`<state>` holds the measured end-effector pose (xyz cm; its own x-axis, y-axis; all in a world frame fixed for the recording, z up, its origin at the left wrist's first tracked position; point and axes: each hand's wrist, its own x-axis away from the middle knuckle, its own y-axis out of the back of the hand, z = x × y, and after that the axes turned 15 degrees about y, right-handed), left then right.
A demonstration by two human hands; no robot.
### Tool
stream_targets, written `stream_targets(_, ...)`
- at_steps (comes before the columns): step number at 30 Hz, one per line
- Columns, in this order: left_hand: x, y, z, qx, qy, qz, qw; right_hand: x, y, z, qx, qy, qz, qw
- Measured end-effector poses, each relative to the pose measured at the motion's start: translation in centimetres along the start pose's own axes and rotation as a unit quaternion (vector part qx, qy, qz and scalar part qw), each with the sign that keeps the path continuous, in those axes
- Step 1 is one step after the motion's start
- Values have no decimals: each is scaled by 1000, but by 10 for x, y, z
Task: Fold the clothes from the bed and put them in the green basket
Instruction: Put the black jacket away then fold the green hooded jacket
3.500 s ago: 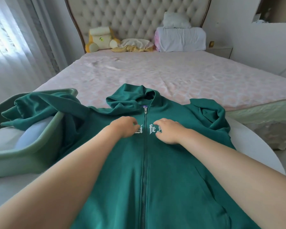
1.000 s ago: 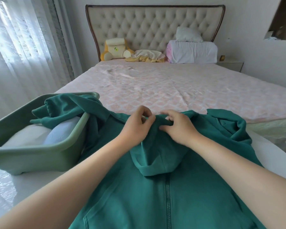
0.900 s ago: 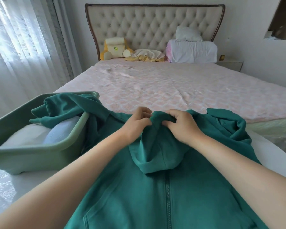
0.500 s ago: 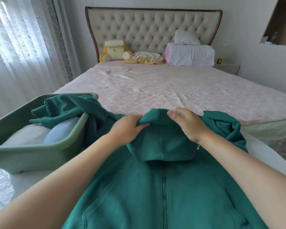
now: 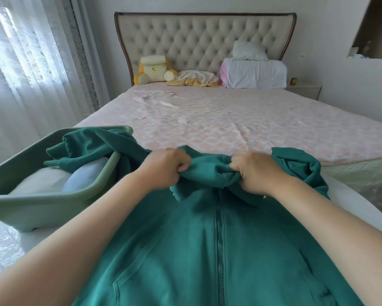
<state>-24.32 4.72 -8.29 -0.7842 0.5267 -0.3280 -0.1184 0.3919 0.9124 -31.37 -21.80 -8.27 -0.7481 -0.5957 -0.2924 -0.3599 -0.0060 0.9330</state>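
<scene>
left hand (image 5: 163,168) and right hand (image 5: 256,173) are both curled tight into the hood (image 5: 207,171), knuckles up. there's a short gap between them, bridged by a bunch of cloth. the hood sits gathered at the collar of the green hoodie (image 5: 185,250), which lies zip (image 5: 218,239) up across the white table (image 5: 351,208), hem toward the near edge.

the hood fold looks like the step in hand. to do it well: lay the hood flat on the chest, centred on the zip, and smooth the bunching out before touching the sleeves.

one sleeve (image 5: 92,144) is draped over the rim of the green basket (image 5: 42,206) at the table's left edge, onto pale folded things (image 5: 84,177) inside, so it wants lifting clear. the other sleeve (image 5: 300,164) lies crumpled at the far right edge. the bed (image 5: 230,120) stretches beyond.
</scene>
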Motion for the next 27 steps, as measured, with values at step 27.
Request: stream_targets(27,-25,-75,40,72,96,16,993,-41,-5,24,-179,-211,87,957)
